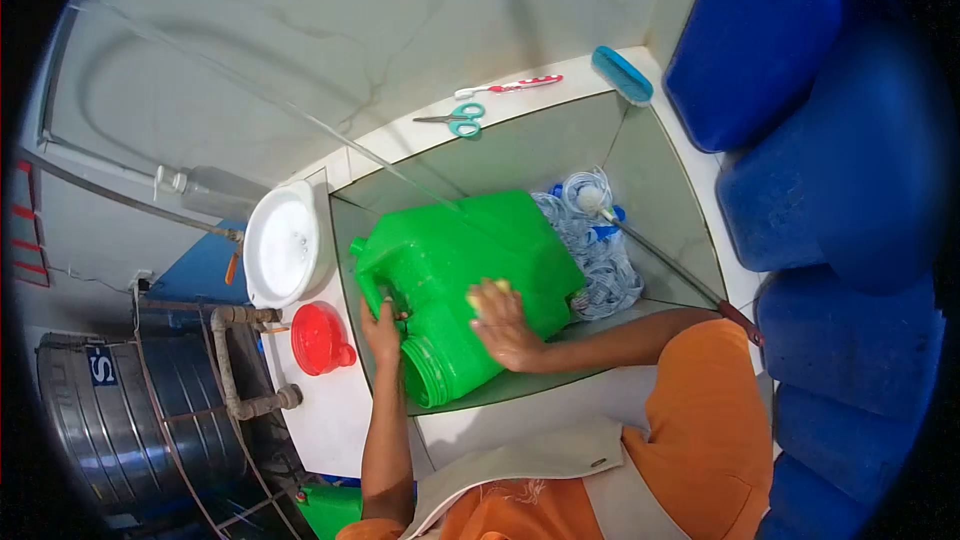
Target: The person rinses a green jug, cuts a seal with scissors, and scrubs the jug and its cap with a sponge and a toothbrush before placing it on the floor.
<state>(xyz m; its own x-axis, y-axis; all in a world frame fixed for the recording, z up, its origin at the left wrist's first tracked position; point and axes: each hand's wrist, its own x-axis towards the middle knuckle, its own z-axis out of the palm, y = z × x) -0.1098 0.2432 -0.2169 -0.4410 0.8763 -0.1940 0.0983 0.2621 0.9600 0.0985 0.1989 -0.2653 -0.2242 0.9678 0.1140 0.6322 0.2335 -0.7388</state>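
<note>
A large green plastic jug (470, 240) lies on its side in a tiled basin, its wide threaded neck pointing toward me at the lower left. My left hand (381, 335) is closed round the jug's handle beside the neck; part of its fingers is hidden. Against the upper side of the jug, my right hand (505, 330) presses a yellow sponge (474, 298), of which only edges show between the fingers. Behind the jug sits a heap of pale stringy mop strands (610, 265) with a long-handled brush (590, 200) resting on it.
Along the back ledge are scissors (464, 120), a red-and-white toothbrush (510, 87) and a blue brush (622, 75). Left are a white soapy basin (283, 240), a red funnel (318, 338) and a clear pump bottle (215, 190). Blue containers (755, 40) line the right.
</note>
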